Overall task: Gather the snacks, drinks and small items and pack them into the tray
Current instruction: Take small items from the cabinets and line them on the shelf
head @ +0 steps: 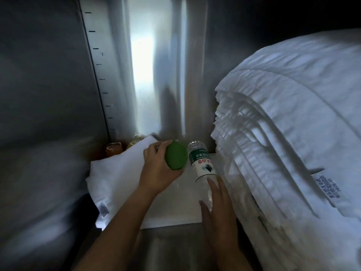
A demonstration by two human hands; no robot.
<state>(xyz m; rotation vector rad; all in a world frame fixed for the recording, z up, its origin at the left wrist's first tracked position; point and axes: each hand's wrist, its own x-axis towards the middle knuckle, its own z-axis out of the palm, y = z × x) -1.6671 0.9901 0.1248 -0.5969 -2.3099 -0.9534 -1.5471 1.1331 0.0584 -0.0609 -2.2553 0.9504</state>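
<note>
My left hand (156, 169) grips a round green item (175, 157) over a white shelf surface (175, 208). Right beside it lies a clear water bottle (201, 163) with a green and white label, its base pointing away from me. My right hand (218, 208) rests with straight fingers on the near end of that bottle. Two drink bottles with orange and yellow contents (114, 149) stand at the back left, half hidden by a folded white cloth (121, 173). No tray is in view.
A tall stack of folded white linen (283, 143) fills the right side, close to the water bottle. Metal cabinet walls (146, 75) close off the back and left. A metal ledge (166, 249) lies below the shelf.
</note>
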